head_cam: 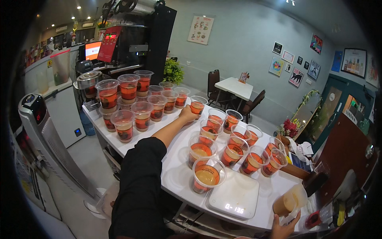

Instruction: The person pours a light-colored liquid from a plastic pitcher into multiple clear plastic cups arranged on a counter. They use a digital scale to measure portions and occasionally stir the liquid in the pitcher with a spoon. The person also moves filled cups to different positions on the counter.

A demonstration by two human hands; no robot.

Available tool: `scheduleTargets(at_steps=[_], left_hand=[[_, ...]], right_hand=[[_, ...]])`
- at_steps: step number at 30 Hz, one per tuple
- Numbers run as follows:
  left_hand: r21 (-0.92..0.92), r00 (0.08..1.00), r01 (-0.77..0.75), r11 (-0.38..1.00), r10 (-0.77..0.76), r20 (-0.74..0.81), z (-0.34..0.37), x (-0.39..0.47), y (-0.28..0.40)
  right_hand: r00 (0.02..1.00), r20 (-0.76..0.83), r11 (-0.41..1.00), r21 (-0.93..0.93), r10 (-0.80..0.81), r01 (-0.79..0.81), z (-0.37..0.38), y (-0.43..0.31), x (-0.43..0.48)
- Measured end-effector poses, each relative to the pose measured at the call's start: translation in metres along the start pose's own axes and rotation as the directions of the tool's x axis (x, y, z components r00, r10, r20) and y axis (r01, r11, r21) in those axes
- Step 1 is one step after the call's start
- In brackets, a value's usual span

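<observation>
My left arm reaches across the white table, and my left hand grips a clear plastic cup with an orange printed band at the far edge. At the lower right, my right hand holds the handle of a translucent plastic jug containing light brown liquid. Between my hands stand several similar open cups, the nearest one partly filled with light brown liquid. It stands beside a white digital scale with lit digits and nothing on its platform.
More filled cups crowd the table's left side, some stacked in a second layer. Behind them is a black machine with a red panel. A tower fan stands left on the floor. A wooden box with papers borders the right side.
</observation>
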State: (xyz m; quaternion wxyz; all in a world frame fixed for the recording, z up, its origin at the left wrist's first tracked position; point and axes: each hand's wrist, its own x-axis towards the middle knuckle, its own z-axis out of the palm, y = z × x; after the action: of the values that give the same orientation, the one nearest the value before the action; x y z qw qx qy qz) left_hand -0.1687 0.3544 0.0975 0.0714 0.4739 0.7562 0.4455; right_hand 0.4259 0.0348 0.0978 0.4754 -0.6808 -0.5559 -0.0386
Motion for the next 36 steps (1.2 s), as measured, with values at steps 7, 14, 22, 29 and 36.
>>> scheduleTargets(at_steps=[7,14,22,29,36], left_hand=[[0.063,0.998,0.034,0.997,-0.032,-0.045,0.006,0.024,-0.006],[0.076,0.999,0.016,0.997,-0.013,-0.033,0.007,0.026,-0.001],[0.056,0.962,-0.038,0.998,0.052,-0.269,0.016,0.000,-0.010],[-0.348,0.980,-0.101,0.932,0.153,0.124,-0.022,-0.105,-0.008],[-0.426,0.621,-0.179,0.887,0.438,0.651,-0.108,-0.195,-0.011]], right_hand=[[0.717,-0.181,0.727,-0.335,-0.674,0.599,0.012,0.028,0.023],[0.995,-0.090,0.987,-0.159,-0.037,0.023,0.007,0.009,-0.005],[0.929,-0.177,0.930,-0.236,-0.326,0.282,0.014,0.021,0.003],[0.991,-0.106,0.994,0.069,-0.083,0.090,0.019,0.019,-0.006],[0.997,-0.076,0.979,0.205,0.029,-0.013,0.016,0.002,-0.011]])
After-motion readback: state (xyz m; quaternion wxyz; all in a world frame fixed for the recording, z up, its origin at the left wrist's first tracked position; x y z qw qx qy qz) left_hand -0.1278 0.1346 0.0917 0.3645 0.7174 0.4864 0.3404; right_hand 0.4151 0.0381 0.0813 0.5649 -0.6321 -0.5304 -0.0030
